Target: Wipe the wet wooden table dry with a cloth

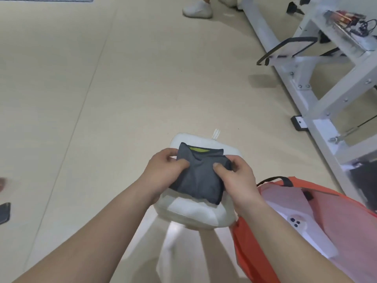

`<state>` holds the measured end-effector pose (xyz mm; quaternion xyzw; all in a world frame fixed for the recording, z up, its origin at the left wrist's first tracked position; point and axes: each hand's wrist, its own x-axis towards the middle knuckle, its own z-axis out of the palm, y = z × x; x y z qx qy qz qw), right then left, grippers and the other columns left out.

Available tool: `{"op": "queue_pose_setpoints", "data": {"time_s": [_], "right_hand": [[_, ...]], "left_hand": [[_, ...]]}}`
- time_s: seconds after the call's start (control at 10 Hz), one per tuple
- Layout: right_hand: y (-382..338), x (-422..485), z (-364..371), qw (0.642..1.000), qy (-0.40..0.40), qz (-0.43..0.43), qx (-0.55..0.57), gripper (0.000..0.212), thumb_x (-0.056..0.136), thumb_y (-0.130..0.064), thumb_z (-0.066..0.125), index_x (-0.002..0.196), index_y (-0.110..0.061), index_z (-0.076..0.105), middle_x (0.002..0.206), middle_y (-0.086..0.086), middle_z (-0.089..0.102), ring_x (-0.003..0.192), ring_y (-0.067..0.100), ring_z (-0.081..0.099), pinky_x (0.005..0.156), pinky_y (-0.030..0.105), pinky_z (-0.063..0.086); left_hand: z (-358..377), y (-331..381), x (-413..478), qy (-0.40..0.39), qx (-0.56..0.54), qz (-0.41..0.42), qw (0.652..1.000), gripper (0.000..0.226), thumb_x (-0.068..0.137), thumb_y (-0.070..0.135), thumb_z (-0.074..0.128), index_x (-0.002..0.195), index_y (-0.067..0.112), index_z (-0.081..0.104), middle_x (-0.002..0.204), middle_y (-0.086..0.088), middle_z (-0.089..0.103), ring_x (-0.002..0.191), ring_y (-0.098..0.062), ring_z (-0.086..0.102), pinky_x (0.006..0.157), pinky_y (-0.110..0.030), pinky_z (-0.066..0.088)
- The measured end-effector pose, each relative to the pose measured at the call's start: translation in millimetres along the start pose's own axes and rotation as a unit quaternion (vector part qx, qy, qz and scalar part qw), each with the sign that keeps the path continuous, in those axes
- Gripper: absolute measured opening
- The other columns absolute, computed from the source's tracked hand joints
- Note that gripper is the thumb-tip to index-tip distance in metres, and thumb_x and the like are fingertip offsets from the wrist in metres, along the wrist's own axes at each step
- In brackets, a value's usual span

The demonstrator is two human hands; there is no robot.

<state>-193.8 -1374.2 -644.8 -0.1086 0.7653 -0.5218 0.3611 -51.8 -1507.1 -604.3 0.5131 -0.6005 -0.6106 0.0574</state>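
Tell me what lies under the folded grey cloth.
A white stool shows beneath the grey cloth, held by left hand and right hand; the stool's middle is covered.

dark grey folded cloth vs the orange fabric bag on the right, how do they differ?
Colour: the dark grey folded cloth has a yellow-green patch; the orange fabric bag has a black handle.
Shape: the cloth is a compact folded bundle; the bag is spread wide.
Hold: the left hand and right hand pinch the cloth; neither grips the bag.
Both are soft fabric.
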Motion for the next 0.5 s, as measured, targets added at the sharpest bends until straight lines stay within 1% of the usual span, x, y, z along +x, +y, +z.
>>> {"op": "queue_pose_setpoints", "data": {"time_s": [0.1, 0.2, 0.3, 0.4, 0.5], "right_hand": [[7.0, 2.6, -8.1, 0.98, 0.006, -0.02, -0.198, 0.072, 0.093, -0.027, 0.073, 0.157, -0.021, 0.04, 0.148, -0.003, 0.049, 0.14, 0.018, 0.049, 0.107, 0.027, 0.04], [12.7, 2.1, -15.8, 0.959, 0.045, -0.069, -0.27, 0.07, 0.095, -0.028, 0.07, 0.158, -0.018, 0.04, 0.156, 0.003, 0.043, 0.144, 0.021, 0.042, 0.11, 0.03, 0.035], [10.9, 2.1, -19.3, 0.92, 0.075, -0.142, -0.358, 0.049, 0.095, -0.031, 0.068, 0.142, -0.02, 0.06, 0.145, 0.0, 0.052, 0.137, 0.023, 0.042, 0.106, 0.032, 0.038], [-2.5, 1.4, -12.3, 0.894, 0.072, -0.222, -0.382, 0.032, 0.093, -0.033, 0.069, 0.122, -0.02, 0.073, 0.129, -0.003, 0.062, 0.132, 0.023, 0.045, 0.107, 0.036, 0.043], [-30.2, -3.7, -9.5, 0.847, 0.051, -0.283, -0.446, 0.031, 0.092, -0.042, 0.064, 0.112, -0.022, 0.077, 0.122, -0.003, 0.068, 0.132, 0.026, 0.049, 0.116, 0.042, 0.037]], "left_hand": [[-2.0, -17.4, 12.5, -0.011, 0.104, -0.009, 0.994, 0.018, 0.086, 0.025, 0.067, 0.098, 0.025, 0.053, 0.089, 0.005, 0.063, 0.075, -0.012, 0.057, 0.061, -0.025, 0.042], [-1.5, -25.0, 19.3, -0.006, 0.219, 0.022, 0.975, 0.013, 0.08, 0.027, 0.067, 0.086, 0.018, 0.059, 0.08, 0.007, 0.06, 0.073, -0.018, 0.058, 0.069, -0.032, 0.05], [4.4, -12.0, 19.0, 0.034, 0.272, 0.094, 0.957, 0.019, 0.084, 0.03, 0.069, 0.101, 0.024, 0.064, 0.092, 0.012, 0.066, 0.088, -0.012, 0.064, 0.08, -0.032, 0.055], [14.8, -0.4, 14.6, 0.073, 0.247, 0.181, 0.949, 0.018, 0.087, 0.028, 0.07, 0.104, 0.027, 0.066, 0.088, 0.012, 0.068, 0.081, -0.006, 0.064, 0.072, -0.022, 0.05], [22.6, 6.0, 10.1, 0.084, 0.191, 0.227, 0.951, 0.017, 0.088, 0.023, 0.07, 0.104, 0.028, 0.068, 0.083, 0.012, 0.069, 0.075, -0.002, 0.063, 0.071, -0.019, 0.05]]}}
